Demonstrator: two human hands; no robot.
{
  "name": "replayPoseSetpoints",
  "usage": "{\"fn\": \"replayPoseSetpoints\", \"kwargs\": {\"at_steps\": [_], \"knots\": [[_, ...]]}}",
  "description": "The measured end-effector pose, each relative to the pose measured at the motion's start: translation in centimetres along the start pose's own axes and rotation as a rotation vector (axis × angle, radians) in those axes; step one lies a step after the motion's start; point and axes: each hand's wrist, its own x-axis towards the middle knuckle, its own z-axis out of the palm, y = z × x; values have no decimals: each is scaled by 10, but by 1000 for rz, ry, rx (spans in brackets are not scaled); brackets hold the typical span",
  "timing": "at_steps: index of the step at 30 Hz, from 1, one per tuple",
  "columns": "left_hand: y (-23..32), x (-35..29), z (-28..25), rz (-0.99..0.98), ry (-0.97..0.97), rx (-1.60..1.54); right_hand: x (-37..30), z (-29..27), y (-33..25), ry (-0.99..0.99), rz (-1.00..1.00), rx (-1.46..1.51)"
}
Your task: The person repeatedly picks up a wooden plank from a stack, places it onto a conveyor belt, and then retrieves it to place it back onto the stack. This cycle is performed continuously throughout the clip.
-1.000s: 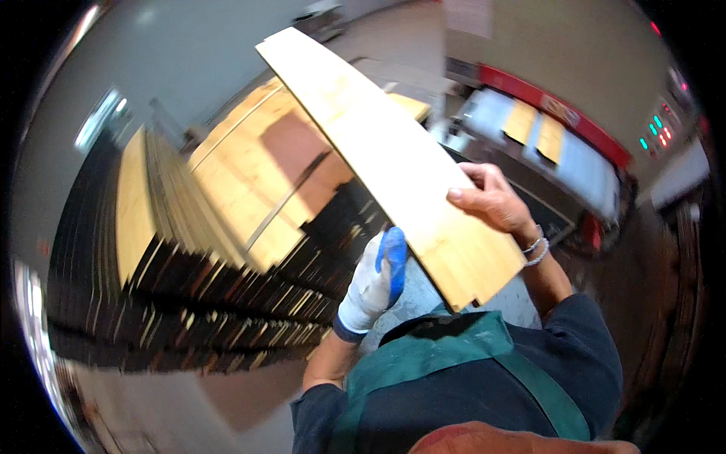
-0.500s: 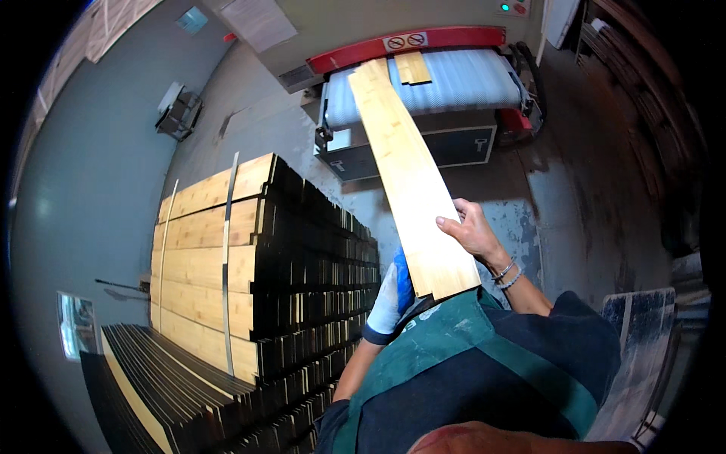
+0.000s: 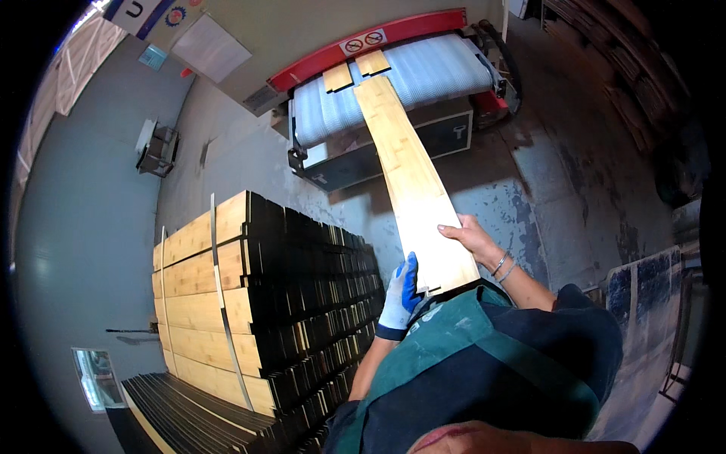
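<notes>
A long pale wooden plank [image 3: 412, 174] slants from my waist up to a machine's ribbed white conveyor belt [image 3: 435, 72]. My bare right hand [image 3: 473, 240] grips its right edge, thumb on top and fingers underneath. My left hand [image 3: 401, 295], in a white and blue glove, holds the near left edge close to my apron; its fingers are partly hidden below the wood. The plank's far end overlaps the belt's front. Two more planks, a left one [image 3: 338, 77] and a right one [image 3: 372, 63], lie on the belt, running under the red bar [image 3: 423, 29].
At my left stands a tall stack of strapped planks [image 3: 204, 303] with dark edges. A dark cabinet [image 3: 393, 155] sits below the belt. Dark boards [image 3: 605, 68] lean at the far right, and a worn pale panel [image 3: 643, 318] stands at my right.
A second plank now shows separately on the belt, left of the other. My plank's far end sits nearer, below both. The view has shifted; both hands keep their hold.
</notes>
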Motion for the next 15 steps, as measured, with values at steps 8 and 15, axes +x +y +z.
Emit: {"fn": "replayPoseSetpoints", "kwargs": {"at_steps": [8, 15], "knots": [[-37, 39, 5, 65, -73, -46, 22, -52, -35, 1, -41, -35], [-88, 72, 6, -204, -130, -118, 32, -81, -34, 102, -231, -147]]}}
